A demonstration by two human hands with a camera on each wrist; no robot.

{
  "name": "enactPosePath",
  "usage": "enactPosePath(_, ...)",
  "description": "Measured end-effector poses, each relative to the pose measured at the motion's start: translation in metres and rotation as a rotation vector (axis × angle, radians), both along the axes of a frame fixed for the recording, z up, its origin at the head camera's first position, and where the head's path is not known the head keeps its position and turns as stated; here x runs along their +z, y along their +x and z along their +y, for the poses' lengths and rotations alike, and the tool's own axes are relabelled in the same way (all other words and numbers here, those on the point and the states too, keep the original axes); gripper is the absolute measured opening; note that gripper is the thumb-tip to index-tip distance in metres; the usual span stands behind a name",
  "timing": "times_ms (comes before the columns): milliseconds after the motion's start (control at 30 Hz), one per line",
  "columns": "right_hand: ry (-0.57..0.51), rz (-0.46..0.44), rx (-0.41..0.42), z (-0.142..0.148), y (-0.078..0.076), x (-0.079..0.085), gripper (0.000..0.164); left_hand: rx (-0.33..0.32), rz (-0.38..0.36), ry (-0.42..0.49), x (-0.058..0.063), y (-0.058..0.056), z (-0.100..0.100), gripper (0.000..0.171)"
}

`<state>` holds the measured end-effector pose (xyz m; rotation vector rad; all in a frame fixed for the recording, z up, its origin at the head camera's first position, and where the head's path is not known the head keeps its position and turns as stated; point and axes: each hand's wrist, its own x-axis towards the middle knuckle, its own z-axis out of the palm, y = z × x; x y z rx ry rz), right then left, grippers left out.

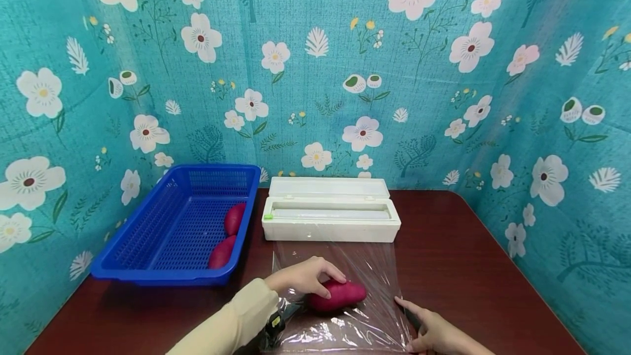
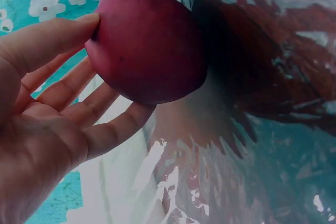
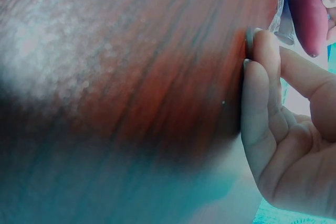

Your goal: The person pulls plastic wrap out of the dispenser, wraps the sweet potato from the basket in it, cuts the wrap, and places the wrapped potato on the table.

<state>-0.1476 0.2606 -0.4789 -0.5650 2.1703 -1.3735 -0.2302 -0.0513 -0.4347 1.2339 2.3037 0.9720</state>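
My left hand point(image 1: 310, 277) grips a magenta-skinned sweet potato point(image 1: 342, 296), thumb and fingers spread around its near end. The sweet potato lies over a sheet of clear plastic wrap point(image 1: 367, 267), its tapered end pointing right. In the left wrist view, its rounded end point(image 2: 149, 45) shows between thumb and fingers. At the sheet's lower right edge is my right hand point(image 1: 436, 330), its index finger extended and its thumb spread near the corner. The right wrist view shows that hand's fingers point(image 3: 256, 98) fairly straight, low against the dark wood.
A white wrap dispenser point(image 1: 331, 233) stands behind, lid raised, the sheet running out of its front. To the left sits a blue plastic basket point(image 1: 167, 274) holding two more sweet potatoes point(image 1: 223, 252). The dark wooden table point(image 1: 468, 251) meets a teal flowered curtain point(image 1: 315, 97) behind.
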Motion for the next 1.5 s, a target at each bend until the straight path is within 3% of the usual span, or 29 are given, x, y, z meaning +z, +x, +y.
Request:
enactPosePath(400,0.037,-0.043,-0.029,-0.002,-0.001,0.002,0.091,-0.026,-0.137,-0.004,-0.001,-0.003,0.001,0.037)
enactPosePath(767,0.019,-0.015,-0.016,-0.003,0.001,0.005,0.088,-0.033,-0.117,-0.047,-0.002,-0.003,0.004,0.038)
enactPosePath(867,0.001,0.032,-0.002,-0.004,0.003,0.004,0.087,-0.019,-0.058,-0.053,-0.002,-0.002,0.004,0.039)
enactPosePath(1033,0.003,0.158,0.031,-0.004,0.006,0.003,0.08,0.06,0.157,-0.018,0.001,0.003,-0.001,0.041)
enactPosePath(1133,0.012,0.182,0.023,-0.006,0.006,0.005,0.078,0.112,0.296,0.007,0.005,0.009,-0.009,0.037)
enactPosePath(1233,0.028,0.18,-0.001,-0.007,0.008,0.008,0.08,0.154,0.389,0.009,0.01,0.02,-0.024,0.024)
enactPosePath(1333,0.035,0.22,0.001,-0.006,0.01,0.011,0.082,0.164,0.389,0.003,0.013,0.034,-0.043,0.009)
enactPosePath(1500,-0.015,0.202,0.018,-0.002,0.01,0.015,0.082,0.121,0.323,-0.122,0.009,0.063,-0.072,0.021)
